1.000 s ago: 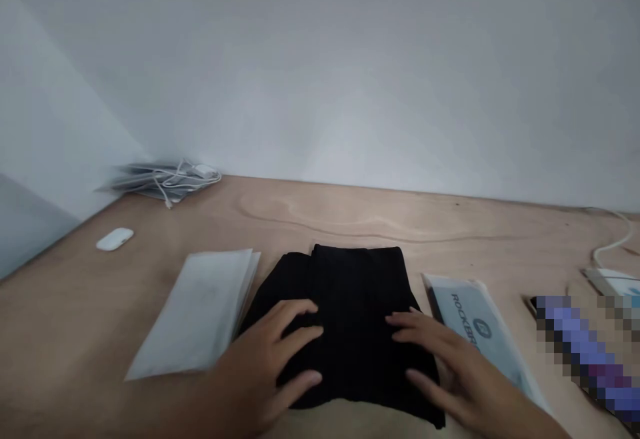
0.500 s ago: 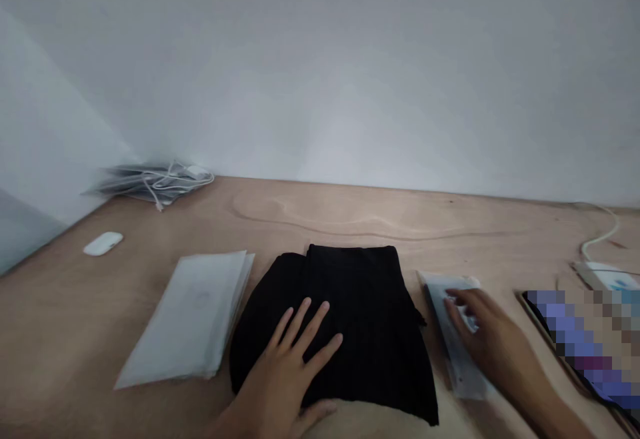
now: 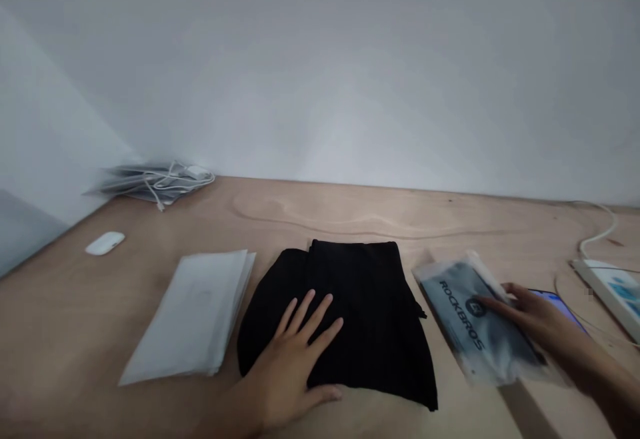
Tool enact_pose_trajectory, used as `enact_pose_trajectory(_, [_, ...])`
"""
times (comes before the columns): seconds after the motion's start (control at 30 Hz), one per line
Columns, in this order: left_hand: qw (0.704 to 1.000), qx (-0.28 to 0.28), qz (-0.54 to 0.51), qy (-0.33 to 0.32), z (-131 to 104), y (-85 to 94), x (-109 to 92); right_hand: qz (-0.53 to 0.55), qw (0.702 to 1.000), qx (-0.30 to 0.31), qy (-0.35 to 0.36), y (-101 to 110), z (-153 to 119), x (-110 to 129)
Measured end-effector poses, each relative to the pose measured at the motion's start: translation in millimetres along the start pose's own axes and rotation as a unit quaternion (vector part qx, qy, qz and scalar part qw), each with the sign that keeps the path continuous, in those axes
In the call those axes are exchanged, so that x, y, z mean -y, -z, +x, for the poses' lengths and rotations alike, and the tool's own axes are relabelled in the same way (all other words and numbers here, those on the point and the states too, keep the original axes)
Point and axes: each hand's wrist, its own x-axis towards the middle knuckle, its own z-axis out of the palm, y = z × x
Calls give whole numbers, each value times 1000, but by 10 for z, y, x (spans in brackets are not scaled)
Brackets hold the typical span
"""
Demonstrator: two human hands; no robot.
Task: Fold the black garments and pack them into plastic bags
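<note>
Head view: left hand [image 3: 287, 362] splayed flat on black cloth [image 3: 370, 319]; right hand [image 3: 540, 318] pinches the ROCKBROS packet [image 3: 475, 334], long axis slanting far left to near right!

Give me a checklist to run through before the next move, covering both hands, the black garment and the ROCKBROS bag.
1. Left hand flat on the folded black garment, fingers spread: ok.
2. Right hand gripping the ROCKBROS bag, thumb on top: ok.
3. Garment edges neat: not ok; a bit juts out on the right side.
4. Bag wholly off the tabletop: cannot tell from this angle.
5. Stack of white packets apart from the garment: ok.
</note>
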Motion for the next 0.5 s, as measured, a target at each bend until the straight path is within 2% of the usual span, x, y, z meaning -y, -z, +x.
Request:
enact_pose_trajectory(0.1, [992,-57,-107,46,-39,68,-80,109,986,118,-35,302,-106,334])
enact_pose_trajectory(0.17, [965,-138,-207,82,-57,58,-198,115,972,207,1,355,-227,555])
enact_pose_trajectory(0.2, [943,-176,-266,93,-60,35,-269,102,961,253,38,312,-302,670])
enact_pose_trajectory(0.27, [893,-228,-374,102,-60,-38,-412,56,929,337,142,95,-471,915])
enact_pose_trajectory(0.3, [873,-233,-413,115,-60,-79,-476,34,913,360,190,-63,-558,1043])
enact_pose_trajectory(0.37, [853,-218,-446,161,-63,-147,-569,-2,885,390,254,-425,-718,1294])
enact_pose_trajectory(0.4, [849,-211,-447,187,-67,-169,-597,-16,879,390,274,-607,-788,1409])
enact_pose_trajectory(0.5, [837,-233,-430,245,-93,-182,-629,30,897,336,286,-1072,-946,1680])
